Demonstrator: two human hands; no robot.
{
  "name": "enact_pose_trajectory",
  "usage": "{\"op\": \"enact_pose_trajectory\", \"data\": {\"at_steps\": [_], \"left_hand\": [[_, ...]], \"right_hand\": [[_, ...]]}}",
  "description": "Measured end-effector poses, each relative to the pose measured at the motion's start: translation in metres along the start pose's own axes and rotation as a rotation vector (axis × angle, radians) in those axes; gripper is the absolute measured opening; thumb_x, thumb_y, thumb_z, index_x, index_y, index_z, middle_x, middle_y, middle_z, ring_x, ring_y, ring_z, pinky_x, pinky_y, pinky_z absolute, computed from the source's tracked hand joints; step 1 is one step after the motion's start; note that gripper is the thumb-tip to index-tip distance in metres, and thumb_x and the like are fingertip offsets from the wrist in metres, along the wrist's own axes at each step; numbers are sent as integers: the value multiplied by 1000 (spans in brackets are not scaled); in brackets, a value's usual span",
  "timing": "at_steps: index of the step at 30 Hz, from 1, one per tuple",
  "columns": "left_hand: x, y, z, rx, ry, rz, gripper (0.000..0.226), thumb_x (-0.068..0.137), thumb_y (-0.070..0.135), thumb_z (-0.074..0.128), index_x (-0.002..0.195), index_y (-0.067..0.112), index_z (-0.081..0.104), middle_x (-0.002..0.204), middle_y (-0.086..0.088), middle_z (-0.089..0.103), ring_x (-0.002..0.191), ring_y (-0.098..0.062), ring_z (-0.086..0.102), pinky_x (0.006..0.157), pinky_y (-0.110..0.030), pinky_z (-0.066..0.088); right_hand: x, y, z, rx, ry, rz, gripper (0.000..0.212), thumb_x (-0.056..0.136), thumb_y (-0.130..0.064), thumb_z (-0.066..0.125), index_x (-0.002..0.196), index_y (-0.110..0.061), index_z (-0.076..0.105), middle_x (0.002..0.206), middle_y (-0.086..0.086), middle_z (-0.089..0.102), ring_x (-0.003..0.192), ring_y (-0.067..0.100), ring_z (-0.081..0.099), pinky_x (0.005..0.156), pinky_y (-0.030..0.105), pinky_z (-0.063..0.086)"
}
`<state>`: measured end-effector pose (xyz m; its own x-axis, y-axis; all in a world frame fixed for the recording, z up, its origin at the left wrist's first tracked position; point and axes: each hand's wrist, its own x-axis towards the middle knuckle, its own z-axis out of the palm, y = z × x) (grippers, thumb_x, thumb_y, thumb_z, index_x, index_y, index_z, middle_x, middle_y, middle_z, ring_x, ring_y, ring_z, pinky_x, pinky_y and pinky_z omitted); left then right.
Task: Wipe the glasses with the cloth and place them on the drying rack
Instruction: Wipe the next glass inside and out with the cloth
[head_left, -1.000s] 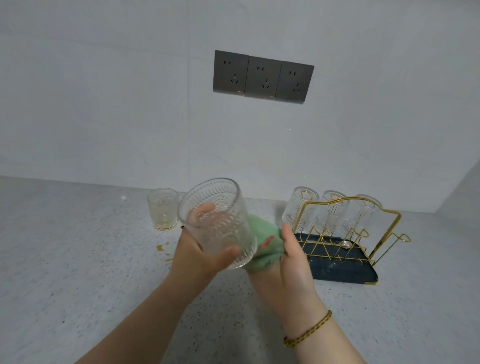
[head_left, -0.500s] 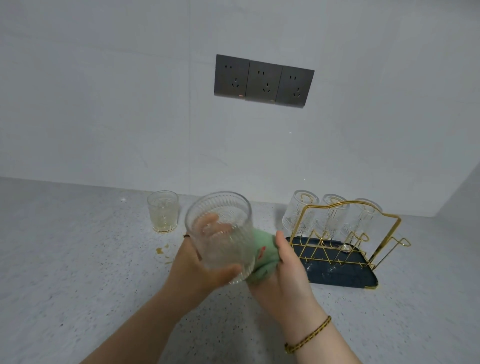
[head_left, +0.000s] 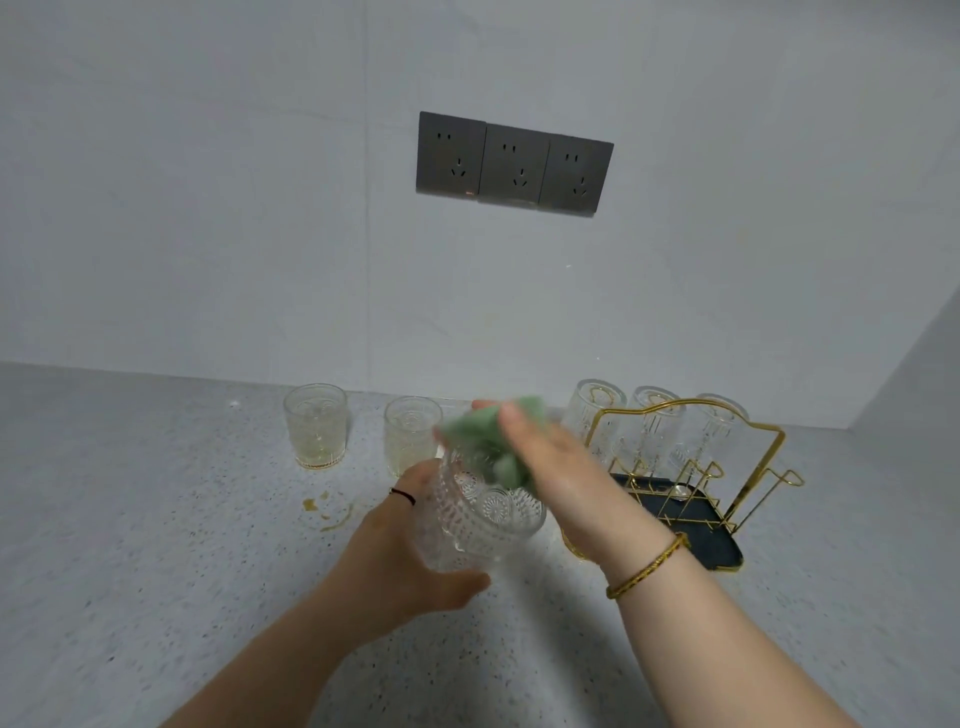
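Note:
My left hand (head_left: 410, 551) grips a clear patterned glass (head_left: 475, 512) from the left, tilted with its mouth up and away from me. My right hand (head_left: 550, 467) holds a green cloth (head_left: 488, 441) bunched at the glass's mouth, partly pushed inside. Two stained glasses (head_left: 315, 425) (head_left: 408, 439) stand upright on the counter behind. The gold wire drying rack (head_left: 691, 467) on a dark tray stands at the right with three clear glasses (head_left: 652, 431) upside down on it.
A speckled grey counter (head_left: 156, 545) runs to a white wall with three dark sockets (head_left: 514, 162). Small yellow-brown stains (head_left: 324, 509) lie on the counter in front of the stained glasses. A side wall closes the right end.
The glass has dropped lower and tipped its mouth away from me. My right hand moved the cloth from beside the glass up to its mouth. A second stained glass came into view.

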<state>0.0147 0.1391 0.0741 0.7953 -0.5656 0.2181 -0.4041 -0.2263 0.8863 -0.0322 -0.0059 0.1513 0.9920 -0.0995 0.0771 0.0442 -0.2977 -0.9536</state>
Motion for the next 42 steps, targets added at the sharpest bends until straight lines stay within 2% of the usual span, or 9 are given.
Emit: {"op": "enact_pose_trajectory", "data": {"at_steps": [4, 8, 14, 19, 21, 28, 34, 38, 42], "left_hand": [[-2, 1, -6, -19, 21, 13, 75, 44, 35, 84, 102, 49, 37, 101, 28, 52, 91, 26, 47, 69, 2, 41], [-3, -1, -9, -26, 27, 34, 75, 49, 27, 87, 101, 51, 39, 96, 29, 56, 92, 22, 51, 70, -2, 44], [-1, 2, -5, 31, 31, 32, 73, 35, 54, 70, 100, 57, 38, 97, 29, 57, 92, 9, 57, 73, -13, 49], [7, 1, -5, -111, -2, -53, 65, 58, 24, 85, 102, 46, 43, 106, 24, 53, 104, 1, 54, 79, -12, 42], [15, -2, -8, -349, 37, -127, 49, 64, 57, 72, 104, 37, 54, 108, 14, 61, 110, -16, 58, 84, -21, 46], [7, -6, -9, -766, -117, -432, 50, 76, 51, 39, 97, 12, 63, 77, -9, 73, 59, -22, 69, 44, -27, 54], [8, -14, -8, -801, 80, -222, 59, 58, 34, 80, 112, 38, 57, 134, -7, 51, 120, -27, 53, 102, -50, 41], [9, -15, -8, -928, -132, -437, 61, 69, 58, 38, 111, 19, 60, 105, -9, 71, 86, -22, 71, 63, -34, 59], [8, -17, -6, -903, -182, -481, 55, 72, 54, 40, 99, 13, 64, 76, -8, 74, 56, -18, 68, 42, -23, 52]], "right_hand": [[0, 0, -12, -18, -283, 113, 71, 77, -30, 67, 137, -20, 31, 126, -11, 45, 115, 2, 44, 98, 16, 38], [5, 4, -11, 151, -70, 94, 31, 90, -3, 49, 119, -10, 54, 103, 0, 62, 83, 2, 58, 72, 10, 48], [10, 5, 0, -483, -5, -82, 25, 90, -9, 45, 111, -12, 58, 106, 5, 63, 87, 9, 52, 70, 16, 42], [9, 8, -3, -637, 65, -233, 21, 90, -10, 45, 108, -11, 56, 88, 2, 59, 70, 8, 48, 60, 18, 36], [8, 8, -3, -641, 108, -295, 21, 90, -10, 46, 108, -11, 56, 82, -4, 54, 63, 4, 44, 57, 9, 33], [10, 25, 3, -499, 157, -230, 20, 89, -9, 47, 105, -14, 58, 76, -13, 53, 64, -3, 48, 59, 8, 37], [16, 47, 4, -153, 242, 122, 19, 92, -10, 43, 100, -3, 59, 95, 15, 64, 87, 27, 61, 72, 35, 49], [8, 38, 5, -400, 238, -216, 20, 89, -12, 45, 103, -10, 59, 78, -16, 53, 69, -8, 51, 63, 6, 38], [6, 39, 6, -543, 178, -279, 21, 88, -14, 45, 106, -13, 57, 77, -15, 51, 64, -6, 47, 60, 9, 36]]}}
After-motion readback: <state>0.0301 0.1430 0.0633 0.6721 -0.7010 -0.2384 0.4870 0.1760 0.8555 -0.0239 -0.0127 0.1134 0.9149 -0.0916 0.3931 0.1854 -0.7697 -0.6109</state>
